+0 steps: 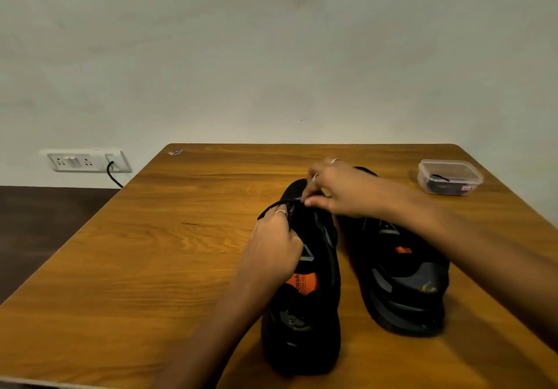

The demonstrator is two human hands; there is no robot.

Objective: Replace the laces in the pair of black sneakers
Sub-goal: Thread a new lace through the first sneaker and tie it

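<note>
Pinching a black lace [276,204] near the toe end of the left sneaker [305,283], the left hand [271,246] has its fingers curled over the shoe's upper, a ring showing on one finger, and its forearm runs in from the near edge of the table [151,252]. From the right side the right hand [335,190] reaches across the right sneaker [401,271] to the same spot, its fingertips bunched together as if nipping the lace end, though the blur there makes it hard to be sure what they hold. Both hands meet over the forward part of the left sneaker. That shoe stands on a wooden table with a warm orange-brown grain, pushed against a pale plain wall. Left of the sneaker and beyond the table edge, a white socket panel [81,161] sits on the wall with a black cable [113,174] plugged in. Far right of the sneaker, near the back corner, rests a small clear plastic box [450,177] with something dark inside. Both sneakers are black with grey panels and orange tags inside, heels toward the viewer, standing just beside each other.
</note>
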